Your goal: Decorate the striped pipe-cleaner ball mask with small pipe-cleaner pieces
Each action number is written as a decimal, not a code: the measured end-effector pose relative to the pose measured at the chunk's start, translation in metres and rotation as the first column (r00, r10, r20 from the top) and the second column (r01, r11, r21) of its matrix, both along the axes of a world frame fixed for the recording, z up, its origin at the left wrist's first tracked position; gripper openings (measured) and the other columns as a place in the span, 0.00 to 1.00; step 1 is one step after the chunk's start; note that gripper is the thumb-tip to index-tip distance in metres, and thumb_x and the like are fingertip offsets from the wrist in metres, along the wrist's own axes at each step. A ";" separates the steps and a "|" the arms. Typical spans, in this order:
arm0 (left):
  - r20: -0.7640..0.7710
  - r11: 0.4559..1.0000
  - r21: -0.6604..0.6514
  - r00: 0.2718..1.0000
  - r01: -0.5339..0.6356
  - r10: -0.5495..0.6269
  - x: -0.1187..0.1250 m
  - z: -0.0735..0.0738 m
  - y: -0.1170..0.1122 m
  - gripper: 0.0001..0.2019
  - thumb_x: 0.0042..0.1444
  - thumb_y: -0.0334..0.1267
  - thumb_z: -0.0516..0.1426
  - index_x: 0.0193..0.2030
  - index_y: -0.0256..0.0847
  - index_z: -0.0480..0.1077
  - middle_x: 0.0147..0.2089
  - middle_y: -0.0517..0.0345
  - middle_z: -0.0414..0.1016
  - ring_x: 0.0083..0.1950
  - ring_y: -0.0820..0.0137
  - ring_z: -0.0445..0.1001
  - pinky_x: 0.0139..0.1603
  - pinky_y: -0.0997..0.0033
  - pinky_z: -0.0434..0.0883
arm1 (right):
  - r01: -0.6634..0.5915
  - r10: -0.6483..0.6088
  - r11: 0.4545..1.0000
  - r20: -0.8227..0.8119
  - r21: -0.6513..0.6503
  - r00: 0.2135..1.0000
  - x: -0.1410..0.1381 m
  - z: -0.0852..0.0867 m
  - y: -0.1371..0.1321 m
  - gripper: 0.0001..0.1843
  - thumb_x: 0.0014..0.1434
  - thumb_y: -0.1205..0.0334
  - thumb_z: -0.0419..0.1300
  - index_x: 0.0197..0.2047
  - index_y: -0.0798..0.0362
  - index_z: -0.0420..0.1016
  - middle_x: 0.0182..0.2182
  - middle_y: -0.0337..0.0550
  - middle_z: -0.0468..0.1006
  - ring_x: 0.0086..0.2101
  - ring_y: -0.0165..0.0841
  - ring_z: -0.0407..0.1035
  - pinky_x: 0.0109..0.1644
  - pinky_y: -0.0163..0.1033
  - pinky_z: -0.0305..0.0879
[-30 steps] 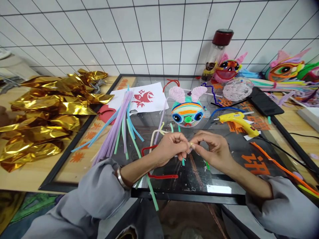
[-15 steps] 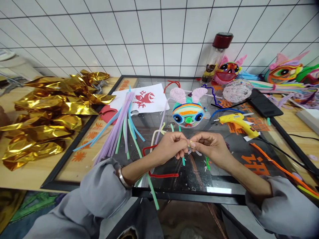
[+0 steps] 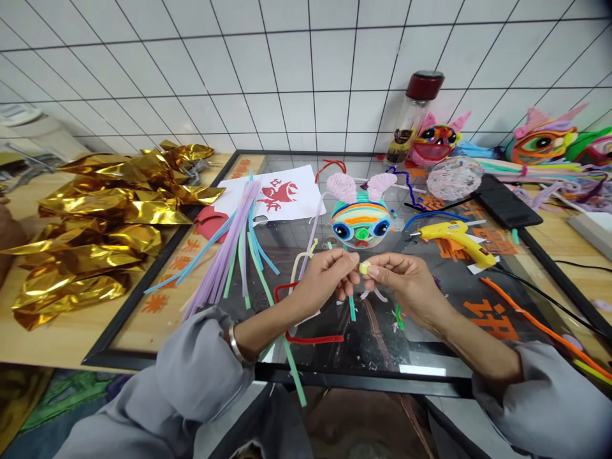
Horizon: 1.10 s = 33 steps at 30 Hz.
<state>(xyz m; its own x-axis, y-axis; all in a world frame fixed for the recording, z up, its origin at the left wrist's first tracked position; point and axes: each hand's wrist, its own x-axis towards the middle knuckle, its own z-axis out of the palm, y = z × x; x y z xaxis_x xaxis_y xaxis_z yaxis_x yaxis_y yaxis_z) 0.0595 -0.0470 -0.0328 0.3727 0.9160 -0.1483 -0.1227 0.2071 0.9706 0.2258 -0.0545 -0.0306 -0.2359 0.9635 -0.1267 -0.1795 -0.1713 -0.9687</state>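
Note:
My left hand (image 3: 327, 277) and my right hand (image 3: 399, 280) meet over a black-framed glass board (image 3: 157, 255). Both pinch a small pale yellow-green coil of pipe cleaner (image 3: 364, 268) between the fingertips. Pale loose ends hang below the fingers. Just behind the hands sits a striped ball-shaped craft face (image 3: 359, 220) with blue eyes, a green nose and pink ears. A red bent pipe cleaner (image 3: 306, 336) lies under my left wrist.
A bundle of purple, blue and green pipe cleaners (image 3: 229, 245) lies to the left. Crumpled gold foil (image 3: 105, 217) covers the far left table. A yellow glue gun (image 3: 454, 234) lies right of the craft face. A bottle (image 3: 414, 115), colourful masks (image 3: 437, 137) and a black tablet (image 3: 507, 201) stand behind.
The hands rose slightly and the yellow-green coil now shows plainly between the fingertips. The camera tilted a little, shifting the scene downward.

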 end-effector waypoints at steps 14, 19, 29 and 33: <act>-0.302 0.914 0.402 0.950 0.054 0.076 -0.001 0.001 -0.009 0.09 0.53 0.36 0.56 0.24 0.36 0.67 0.20 0.64 0.65 0.22 0.79 0.61 0.24 0.80 0.59 | -0.021 -0.038 0.972 0.244 0.236 0.969 0.004 0.002 -0.004 0.16 0.50 0.49 0.67 0.26 0.55 0.76 0.21 0.38 0.73 0.22 0.27 0.64 0.26 0.33 0.61; -0.328 0.901 0.423 0.943 0.095 0.054 -0.001 0.002 -0.011 0.09 0.52 0.33 0.56 0.22 0.36 0.66 0.20 0.65 0.62 0.23 0.80 0.58 0.25 0.79 0.58 | -0.039 -0.083 0.922 0.294 0.385 0.952 0.004 -0.001 -0.006 0.15 0.54 0.52 0.64 0.24 0.55 0.74 0.21 0.38 0.70 0.24 0.27 0.63 0.28 0.33 0.60; -0.254 0.942 0.334 0.961 -0.019 0.110 0.001 0.000 -0.008 0.10 0.54 0.40 0.57 0.27 0.37 0.66 0.20 0.64 0.64 0.22 0.79 0.62 0.24 0.79 0.61 | -0.011 -0.047 0.968 0.223 0.252 0.974 0.002 0.001 -0.004 0.15 0.53 0.49 0.64 0.31 0.55 0.77 0.22 0.39 0.74 0.24 0.28 0.65 0.28 0.34 0.64; -0.199 0.948 0.314 0.973 -0.051 0.118 0.001 0.002 -0.007 0.11 0.55 0.43 0.58 0.30 0.37 0.68 0.21 0.64 0.66 0.22 0.79 0.63 0.24 0.79 0.63 | 0.003 -0.046 0.974 0.184 0.226 0.982 0.004 0.004 -0.004 0.15 0.50 0.50 0.67 0.32 0.54 0.77 0.21 0.38 0.74 0.23 0.28 0.66 0.27 0.34 0.65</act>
<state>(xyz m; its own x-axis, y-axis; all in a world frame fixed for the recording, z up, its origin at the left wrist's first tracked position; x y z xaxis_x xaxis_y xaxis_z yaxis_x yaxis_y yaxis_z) 0.0602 -0.0545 -0.0309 0.2828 0.9562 0.0758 0.0891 -0.1049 0.9905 0.2296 -0.0580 -0.0270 -0.2044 0.9775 0.0531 0.0065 0.0556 -0.9984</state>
